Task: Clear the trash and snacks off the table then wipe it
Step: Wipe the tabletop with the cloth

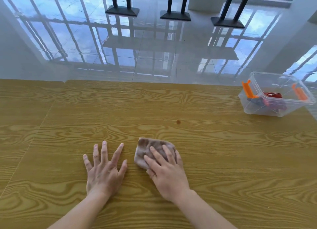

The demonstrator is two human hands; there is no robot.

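Daylight fills the room, bright and cool. The glossy pale tiled floor [154, 45] ahead of me mirrors window grids and blue sky, with strong glare in those patches. My yellow-brown wood-grain table [205, 151] is evenly lit; my hands cast only faint, soft shadows. The picture is slightly soft all over. The wide lens bends the table's far edge and stretches the corners.

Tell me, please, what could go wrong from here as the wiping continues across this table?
1. The small dark spot lies beyond the cloth under the right hand; short strokes might miss it.
2. The clear bin sits near the table's far right corner; a wide sweep could nudge it off.
3. The left hand lies flat on the wood and may leave prints on wiped areas.
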